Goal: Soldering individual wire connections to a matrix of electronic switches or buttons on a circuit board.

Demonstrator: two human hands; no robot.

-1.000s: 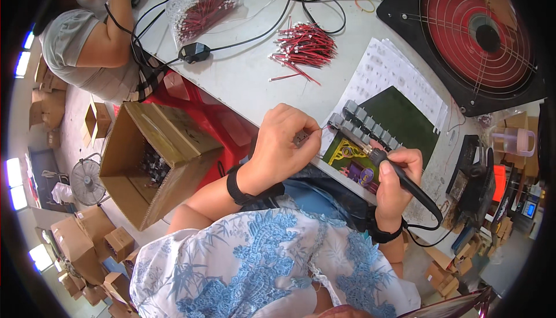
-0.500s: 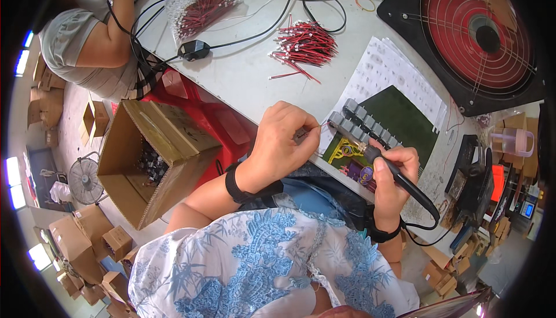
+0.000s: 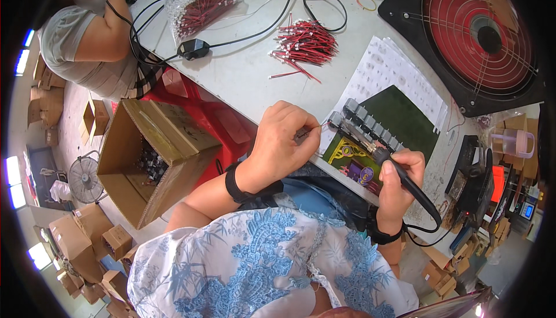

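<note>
My left hand [image 3: 288, 139] is closed in a pinch beside the left end of the grey parts. Between its fingertips is a thin wire [image 3: 324, 124], whose end reaches the nearest part; most of it is hidden. My right hand [image 3: 401, 180] grips a soldering iron [image 3: 409, 183] by its black handle, the metal shaft pointing up and left over the parts. Small grey block-like parts [image 3: 370, 125], several of them, stand in rows on a dark green sheet [image 3: 405, 118]. Whether the iron's tip touches one, I cannot tell.
Red-and-black wires with white connectors [image 3: 307, 43] lie piled on the table [image 3: 231, 86], near a bag of similar wires [image 3: 204, 6]. Papers [image 3: 373, 75] lie under the green sheet. A red fan [image 3: 483, 34] stands far right. Left are an open carton [image 3: 174, 138] and another person [image 3: 87, 48].
My right hand has shifted slightly right with the soldering iron, and the iron's shaft has drawn back from the left end of the grey parts. My left hand stays in place.
</note>
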